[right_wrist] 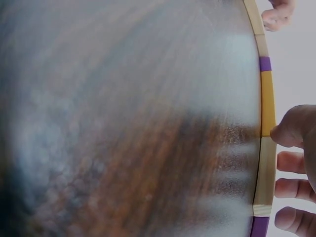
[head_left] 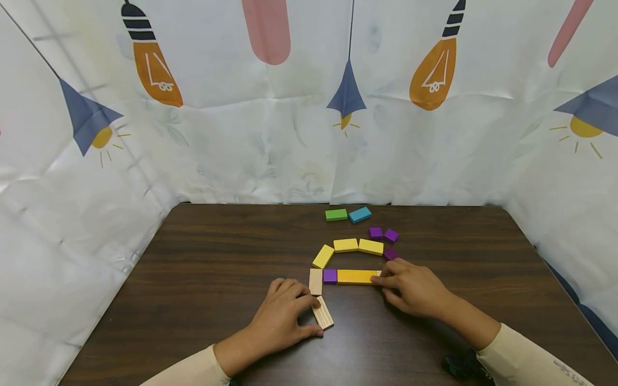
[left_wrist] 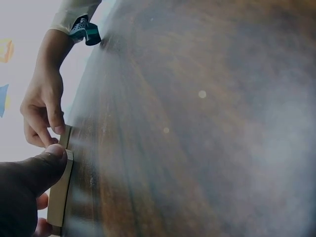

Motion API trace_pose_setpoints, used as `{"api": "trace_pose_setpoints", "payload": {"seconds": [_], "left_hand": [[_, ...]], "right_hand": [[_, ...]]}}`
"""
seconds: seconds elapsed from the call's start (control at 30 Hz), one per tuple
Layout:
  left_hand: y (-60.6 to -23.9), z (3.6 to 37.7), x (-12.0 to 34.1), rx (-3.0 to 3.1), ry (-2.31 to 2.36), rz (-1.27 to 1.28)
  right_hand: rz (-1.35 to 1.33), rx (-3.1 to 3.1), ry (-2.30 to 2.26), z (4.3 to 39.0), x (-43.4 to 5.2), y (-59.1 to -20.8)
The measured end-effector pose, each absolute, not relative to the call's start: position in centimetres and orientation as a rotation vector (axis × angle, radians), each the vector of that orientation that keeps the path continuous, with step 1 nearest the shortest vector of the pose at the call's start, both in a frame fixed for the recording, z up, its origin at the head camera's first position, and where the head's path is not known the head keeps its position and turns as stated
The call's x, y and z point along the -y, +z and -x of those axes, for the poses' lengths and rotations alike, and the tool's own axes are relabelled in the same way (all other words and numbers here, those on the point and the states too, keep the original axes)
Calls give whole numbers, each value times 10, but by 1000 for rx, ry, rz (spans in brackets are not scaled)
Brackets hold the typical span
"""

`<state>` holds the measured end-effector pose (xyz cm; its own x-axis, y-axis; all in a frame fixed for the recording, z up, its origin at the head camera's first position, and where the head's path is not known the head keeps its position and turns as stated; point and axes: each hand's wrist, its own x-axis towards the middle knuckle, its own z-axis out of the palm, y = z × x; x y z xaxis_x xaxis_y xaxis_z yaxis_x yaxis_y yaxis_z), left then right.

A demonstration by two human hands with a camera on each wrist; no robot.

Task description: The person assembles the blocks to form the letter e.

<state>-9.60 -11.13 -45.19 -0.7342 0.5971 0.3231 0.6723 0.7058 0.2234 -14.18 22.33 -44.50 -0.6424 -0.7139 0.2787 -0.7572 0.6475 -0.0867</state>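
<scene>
Left hand: the left hand (head_left: 282, 316) lies on the tabletop (head_left: 207, 257) with thumb and fingers pinching the ribbed wooden block (head_left: 322, 312), which lies flat and slanted; the grip looks meant to steady or turn it.
Right hand: the right hand (head_left: 415, 289) has its fingers curled round a plain wooden block (right_wrist: 265, 168), mostly hidden under it in the head view; its thumb tip meets the right end of the orange block (head_left: 356, 276), as if closing the row.
Row: from left, an upright wooden block (head_left: 316, 281), a small purple block (head_left: 330, 276), then the orange block, touching end to end.
Arch above: three yellow blocks (head_left: 345, 245) curve over the row, the leftmost tilted down toward the upright wooden block, so the pieces enclose a bare patch.
Nearby purple pieces: two purple blocks (head_left: 383, 234) sit just beyond the arch's right end, and another purple block (head_left: 390, 254) lies just beside the right hand's knuckles, crowding that end of the row.
Far edge: a green block (head_left: 336, 215) and a blue block (head_left: 359, 215) lie together, well apart from both hands.
Surround: a printed sheet (head_left: 270, 118) walls the tabletop on three sides.
</scene>
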Motion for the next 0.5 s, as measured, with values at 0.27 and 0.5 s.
{"api": "trace_pose_setpoints", "payload": {"seconds": [0.27,0.5], "left_hand": [[-451,96,110,2706,-475,1011],[-450,96,110,2704,-470,1014]], "right_hand": [[-1204,2654,264,142,-223,-444],[-1204,2654,274,142,-223,-444]]}}
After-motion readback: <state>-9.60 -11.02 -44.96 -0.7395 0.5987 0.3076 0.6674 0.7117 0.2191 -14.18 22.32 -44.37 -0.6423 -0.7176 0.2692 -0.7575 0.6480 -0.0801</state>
